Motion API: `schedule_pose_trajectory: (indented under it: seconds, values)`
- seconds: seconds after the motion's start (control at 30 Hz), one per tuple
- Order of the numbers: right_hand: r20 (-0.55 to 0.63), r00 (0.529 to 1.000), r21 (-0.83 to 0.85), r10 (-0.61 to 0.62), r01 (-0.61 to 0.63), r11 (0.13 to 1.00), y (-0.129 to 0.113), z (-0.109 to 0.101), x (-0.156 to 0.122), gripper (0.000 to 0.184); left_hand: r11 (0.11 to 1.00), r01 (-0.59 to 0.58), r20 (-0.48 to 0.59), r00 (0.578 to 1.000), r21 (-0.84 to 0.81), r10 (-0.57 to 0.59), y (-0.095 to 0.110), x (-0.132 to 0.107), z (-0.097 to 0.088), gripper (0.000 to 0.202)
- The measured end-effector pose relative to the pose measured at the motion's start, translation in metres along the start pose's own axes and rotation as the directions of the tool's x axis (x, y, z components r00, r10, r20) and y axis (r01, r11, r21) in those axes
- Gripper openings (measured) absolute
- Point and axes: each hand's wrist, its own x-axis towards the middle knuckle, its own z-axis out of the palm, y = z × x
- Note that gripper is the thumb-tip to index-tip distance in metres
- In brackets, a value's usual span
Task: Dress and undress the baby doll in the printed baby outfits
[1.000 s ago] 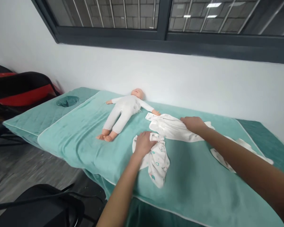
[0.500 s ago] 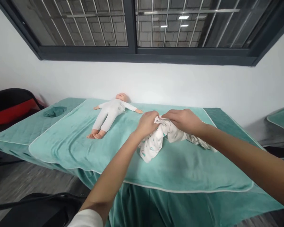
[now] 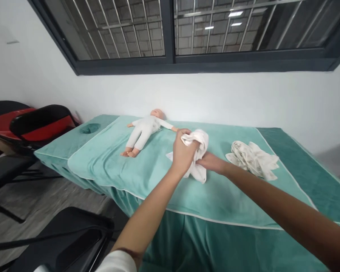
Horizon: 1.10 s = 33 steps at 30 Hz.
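My left hand (image 3: 183, 152) is closed round a bunched white garment (image 3: 201, 139), holding it up over the green bed cover. My right hand (image 3: 214, 163) is at the lower right side of the same garment, its fingers gripping the folds and partly hidden by them. A loose part of the cloth hangs below both hands. To the left, a baby doll (image 3: 144, 130) in a white suit lies on its back, arms spread; one of its hands is close behind my left hand. Another crumpled white patterned cloth (image 3: 253, 158) lies on the right.
The green-covered massage bed (image 3: 102, 168) has a face hole (image 3: 90, 128) at its left end. It stands along a white wall under a barred window (image 3: 170, 62). Black and red chairs (image 3: 45, 124) are at the left, and a black chair (image 3: 73, 238) stands at the near left.
The garment in my hands is now lifted and bunched, apart from the patterned cloth on the right. My right hand has moved lower, beneath the bunched top. The view has turned left.
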Motion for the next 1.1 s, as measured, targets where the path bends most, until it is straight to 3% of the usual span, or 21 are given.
schedule_pose_trajectory:
  seconds: [0.1,0.2,0.3,0.37,0.43,0.5,0.57,0.6,0.67,0.77,0.83,0.9,1.0,1.1]
  values:
    - [0.041,0.999,0.207,-0.030,0.021,0.978,0.004,0.024,0.002,0.063,0.986,-0.169,0.256,0.953,0.007,0.162,-0.026,-0.019,-0.021,0.056]
    - [0.067,0.994,0.315,-0.088,0.062,0.947,0.006,0.034,0.004,0.064,0.957,-0.267,0.318,0.922,0.110,0.221,-0.064,-0.038,-0.043,0.087]
    - [0.194,0.975,0.285,-0.107,0.048,0.957,0.009,0.038,0.006,0.068,0.948,-0.232,0.343,0.928,0.218,0.149,-0.096,-0.060,-0.061,0.059]
    - [0.331,0.929,0.243,-0.166,0.086,0.966,0.012,0.040,0.008,0.069,0.936,-0.219,0.343,0.932,0.275,0.118,-0.111,-0.076,-0.077,0.044]
    - [0.442,0.871,0.219,-0.216,0.129,0.967,0.020,0.041,0.008,0.066,0.909,-0.260,0.334,0.931,0.325,0.147,-0.123,-0.091,-0.101,0.043]
    - [0.462,0.864,0.139,-0.200,0.152,0.979,0.038,0.039,0.007,0.062,0.859,-0.263,0.259,0.953,0.440,0.159,-0.134,-0.102,-0.136,0.040]
    - [0.330,0.931,-0.096,-0.154,0.195,0.976,0.068,0.034,0.003,0.056,0.753,-0.155,0.139,0.987,0.639,0.085,-0.141,-0.109,-0.180,0.036]
    - [0.150,0.976,-0.307,-0.158,0.198,0.931,0.086,0.029,0.000,0.054,0.657,-0.097,0.103,0.994,0.748,0.030,-0.143,-0.112,-0.205,0.036]
    - [-0.124,0.970,-0.673,-0.208,0.072,0.736,0.124,0.019,-0.010,0.049,0.416,-0.007,0.037,0.997,0.909,-0.064,-0.144,-0.117,-0.257,0.039]
    - [-0.233,0.937,-0.821,-0.259,-0.047,0.570,0.167,0.002,-0.027,0.057,0.109,0.115,-0.094,0.978,0.987,-0.186,-0.144,-0.131,-0.329,0.044]
    - [-0.255,0.928,-0.837,-0.270,-0.072,0.542,0.179,-0.006,-0.036,0.062,-0.028,0.263,-0.262,0.939,0.964,-0.223,-0.147,-0.147,-0.369,0.047]
    - [-0.253,0.926,-0.842,-0.281,-0.068,0.535,0.181,-0.009,-0.042,0.064,-0.115,0.406,-0.422,0.866,0.907,-0.268,-0.156,-0.170,-0.401,0.049]
    - [-0.255,0.922,-0.842,-0.292,-0.063,0.535,0.177,-0.009,-0.044,0.064,-0.201,0.588,-0.607,0.654,0.784,-0.452,-0.172,-0.209,-0.435,0.055]
    - [-0.263,0.918,-0.836,-0.296,-0.063,0.545,0.175,-0.008,-0.043,0.062,-0.280,0.680,-0.709,0.502,0.677,-0.495,-0.181,-0.245,-0.455,0.053]
